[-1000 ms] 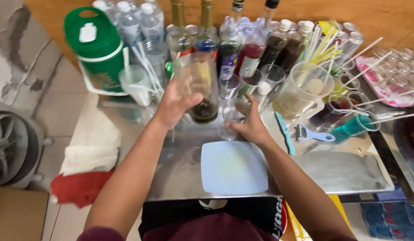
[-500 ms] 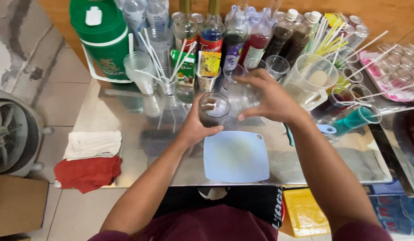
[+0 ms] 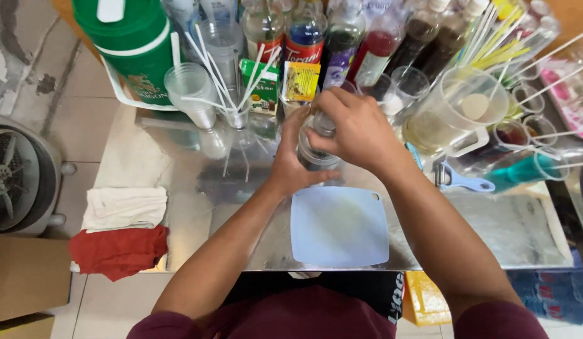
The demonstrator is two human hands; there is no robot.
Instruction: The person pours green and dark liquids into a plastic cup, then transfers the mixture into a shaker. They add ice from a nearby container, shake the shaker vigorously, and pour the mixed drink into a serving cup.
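Left hand (image 3: 291,164): fingers wrapped round the side of a clear glass (image 3: 316,154). Right hand (image 3: 357,129): closed over the glass's top, covering the mouth. Glass: upright, long axis vertical, held above the steel counter (image 3: 178,188), just behind a pale blue square mat (image 3: 339,226). Behind: green carton (image 3: 264,88), yellow packet (image 3: 300,81), row of syrup bottles (image 3: 304,31) with red, blue and purple labels.

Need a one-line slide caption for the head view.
Both hands, left hand and right hand, grip a clear glass above a pale blue cutting mat.
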